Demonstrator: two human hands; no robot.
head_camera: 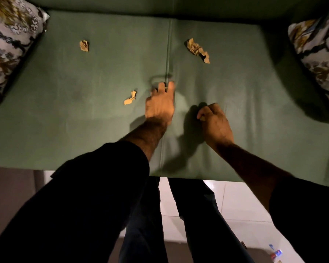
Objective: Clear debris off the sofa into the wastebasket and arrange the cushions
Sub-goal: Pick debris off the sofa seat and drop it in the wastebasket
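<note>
Crumpled brown paper scraps lie on the green sofa seat (84,76): one at the far left (84,45), a larger twisted one at the far right of the seam (198,50), and a small one near the middle (130,98). My left hand (160,103) reaches over the centre seam, fingers spread, just right of the small scrap and apart from it. My right hand (214,123) is closed, with a bit of brown paper (202,118) showing between thumb and fingers. Patterned cushions rest at the left end (10,44) and right end (317,54).
The sofa's front edge runs across the middle of the view, with my dark-trousered legs (179,215) standing against it on a white tiled floor (235,205). Some small coloured litter (275,253) lies on the floor at the lower right. No wastebasket is in view.
</note>
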